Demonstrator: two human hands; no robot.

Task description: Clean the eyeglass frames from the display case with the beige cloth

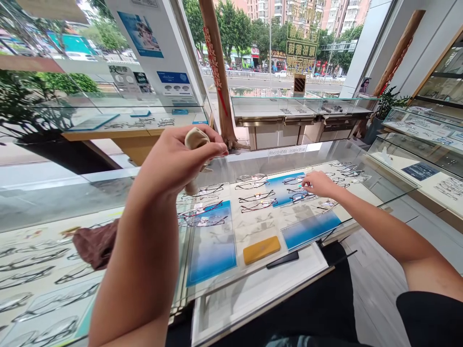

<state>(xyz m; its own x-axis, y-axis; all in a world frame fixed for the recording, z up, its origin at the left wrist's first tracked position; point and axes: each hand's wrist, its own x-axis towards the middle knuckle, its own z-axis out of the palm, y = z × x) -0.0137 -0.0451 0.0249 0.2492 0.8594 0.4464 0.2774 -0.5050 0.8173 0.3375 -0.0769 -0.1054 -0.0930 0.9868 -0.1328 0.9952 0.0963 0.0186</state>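
Note:
My left hand is raised over the glass counter, its fingers closed around a bunched beige cloth; part of the cloth hangs below the palm. Farther right, my right hand has its thumb and fingers pinched together beside several eyeglasses on a blue-and-white card. Whatever sits between those fingertips is too small to make out, and I cannot tell whether they touch the frames. More rows of eyeglasses lie around on the display's pale base.
A brown cloth lies left of my left forearm. Near me are a yellow glasses case, a black slim object and a pulled-out white drawer. Glass edges border the counter. Other showcases stand by the window.

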